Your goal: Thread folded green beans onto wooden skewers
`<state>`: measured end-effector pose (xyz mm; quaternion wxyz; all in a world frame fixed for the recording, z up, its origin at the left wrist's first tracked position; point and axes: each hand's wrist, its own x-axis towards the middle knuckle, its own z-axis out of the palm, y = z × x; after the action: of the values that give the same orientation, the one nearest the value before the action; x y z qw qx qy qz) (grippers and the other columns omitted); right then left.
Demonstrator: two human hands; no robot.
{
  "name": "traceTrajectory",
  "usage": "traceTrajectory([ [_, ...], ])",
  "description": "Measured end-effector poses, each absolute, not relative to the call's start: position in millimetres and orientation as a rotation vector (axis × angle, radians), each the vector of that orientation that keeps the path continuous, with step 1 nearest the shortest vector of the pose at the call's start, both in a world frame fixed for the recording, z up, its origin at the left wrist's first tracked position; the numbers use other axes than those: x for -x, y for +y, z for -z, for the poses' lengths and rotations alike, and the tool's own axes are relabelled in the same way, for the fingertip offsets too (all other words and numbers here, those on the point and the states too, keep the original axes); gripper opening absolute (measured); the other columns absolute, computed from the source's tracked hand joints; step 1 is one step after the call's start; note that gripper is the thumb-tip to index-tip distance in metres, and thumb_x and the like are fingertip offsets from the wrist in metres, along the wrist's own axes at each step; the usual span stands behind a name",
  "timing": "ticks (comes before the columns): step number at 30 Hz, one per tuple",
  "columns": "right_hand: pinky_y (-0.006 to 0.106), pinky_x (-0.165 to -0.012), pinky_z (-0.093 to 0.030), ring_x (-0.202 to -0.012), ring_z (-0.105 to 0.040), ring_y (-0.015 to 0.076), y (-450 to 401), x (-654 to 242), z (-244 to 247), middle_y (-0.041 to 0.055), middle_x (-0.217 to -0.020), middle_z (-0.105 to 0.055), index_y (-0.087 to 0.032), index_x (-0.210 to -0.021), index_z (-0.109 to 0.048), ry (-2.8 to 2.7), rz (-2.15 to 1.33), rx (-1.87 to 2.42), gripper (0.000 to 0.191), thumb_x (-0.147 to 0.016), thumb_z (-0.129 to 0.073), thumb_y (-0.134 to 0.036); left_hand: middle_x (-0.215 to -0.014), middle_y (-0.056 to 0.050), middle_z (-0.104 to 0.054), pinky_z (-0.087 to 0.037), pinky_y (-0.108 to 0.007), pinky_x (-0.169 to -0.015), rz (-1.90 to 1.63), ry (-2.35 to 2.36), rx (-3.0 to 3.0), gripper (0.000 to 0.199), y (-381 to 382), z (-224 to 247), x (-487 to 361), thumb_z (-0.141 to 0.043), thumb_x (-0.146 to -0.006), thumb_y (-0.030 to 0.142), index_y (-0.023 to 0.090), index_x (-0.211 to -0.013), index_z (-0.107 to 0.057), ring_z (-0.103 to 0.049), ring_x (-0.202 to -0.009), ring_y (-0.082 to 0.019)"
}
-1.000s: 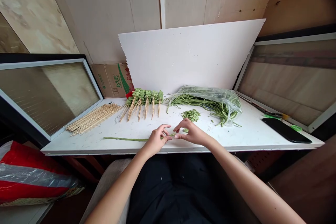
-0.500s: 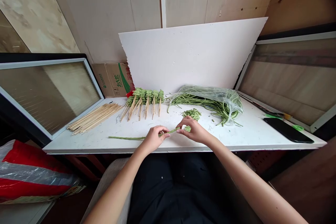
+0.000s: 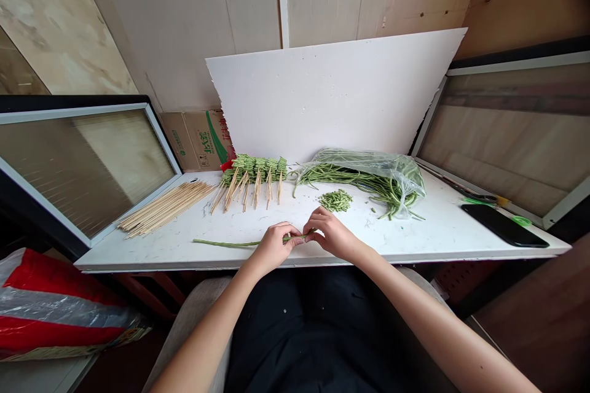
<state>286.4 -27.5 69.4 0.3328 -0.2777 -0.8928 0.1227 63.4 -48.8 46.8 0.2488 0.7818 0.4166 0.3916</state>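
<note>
A long green bean [image 3: 225, 244] stretches left over the white table [image 3: 152, 253] near its front edge. My left hand [image 3: 276, 242] is closed on the bean, and my right hand [image 3: 329, 234] pinches it near its right end, fingertips almost touching the left ones. Just beyond my right hand lies a small pile of cut bean pieces [image 3: 336, 200]. Farther back, whole long beans [image 3: 341, 177] lie partly inside a clear plastic bag [image 3: 391, 166]. Skewers threaded with bean pieces [image 3: 258, 167] are stacked at the back, left of the bag.
Bare wooden skewers [image 3: 166, 209] lie on the left. On the right are a black phone [image 3: 504, 225], a green ring [image 3: 521, 220] and scissors [image 3: 479, 193]. A cardboard box [image 3: 198, 140] and a white board [image 3: 332, 98] stand behind, with framed panels on both sides.
My right hand has moved slightly left and now nearly meets my left hand on the bean. The pile of cut pieces shows more fully.
</note>
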Motion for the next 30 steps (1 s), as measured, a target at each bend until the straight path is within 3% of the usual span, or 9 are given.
traceTrajectory([
  [6,0.04,-0.089,-0.05,-0.099,-0.057,0.0263,-34,-281,-70,0.0063,-0.086,-0.072,-0.024,-0.091,-0.074,-2.198,-0.5,0.656,0.014,-0.094,-0.065,-0.014,-0.088,-0.006,-0.073,-0.053,-0.03,-0.081,-1.198,0.998,-2.064,0.012,-52,-52,-67,-0.068,-0.086,0.009,0.018,-0.082,-0.074,-0.067,-0.083,-0.019],
  [12,0.04,-0.093,-0.049,-0.099,-0.058,0.0261,-32,-284,-73,0.0065,-0.085,-0.072,-0.024,-0.089,-0.076,-2.176,-0.573,0.612,0.01,-0.095,-0.068,-0.021,-0.085,-0.006,-0.072,-0.053,-0.03,-0.077,-1.187,0.98,-2.044,0.012,-56,-57,-69,-0.067,-0.086,0.009,0.018,-0.081,-0.074,-0.067,-0.08,-0.019],
  [16,0.042,-0.094,-0.047,-0.098,-0.059,0.027,-15,-300,-71,0.0075,-0.085,-0.073,-0.023,-0.083,-0.075,-2.227,-0.463,0.65,0.018,-0.097,-0.064,-0.024,-0.085,-0.005,-0.073,-0.053,-0.029,-0.078,-1.066,0.979,-2.107,0.016,-56,-55,-66,-0.065,-0.083,0.004,0.017,-0.079,-0.074,-0.067,-0.081,-0.018],
  [19,0.045,-0.092,-0.047,-0.097,-0.06,0.0292,6,-325,-69,0.0093,-0.088,-0.074,-0.022,-0.081,-0.075,-2.141,-0.33,0.825,0.02,-0.095,-0.068,-0.034,-0.085,-0.005,-0.073,-0.054,-0.03,-0.08,-1.019,1.024,-2.081,0.012,-51,-50,-61,-0.069,-0.082,0.007,0.017,-0.08,-0.075,-0.068,-0.082,-0.018],
  [23,0.045,-0.087,-0.049,-0.097,-0.062,0.0324,28,-352,-60,0.0121,-0.095,-0.076,-0.023,-0.092,-0.08,-1.991,-0.22,1.106,0.031,-0.093,-0.067,-0.051,-0.089,-0.006,-0.076,-0.057,-0.031,-0.084,-1.017,1.117,-1.994,0.004,-44,-41,-58,-0.073,-0.085,0.017,0.017,-0.086,-0.076,-0.069,-0.085,-0.019],
  [30,0.037,-0.079,-0.048,-0.086,-0.065,0.0279,35,-357,-33,0.0087,-0.083,-0.076,-0.022,-0.086,-0.08,-2.101,-0.193,1.356,0.036,-0.095,-0.064,-0.053,-0.09,-0.007,-0.078,-0.056,-0.033,-0.086,-0.955,1.15,-2.037,0.01,-42,-34,-59,-0.074,-0.088,0.026,0.018,-0.091,-0.078,-0.071,-0.086,-0.02],
])
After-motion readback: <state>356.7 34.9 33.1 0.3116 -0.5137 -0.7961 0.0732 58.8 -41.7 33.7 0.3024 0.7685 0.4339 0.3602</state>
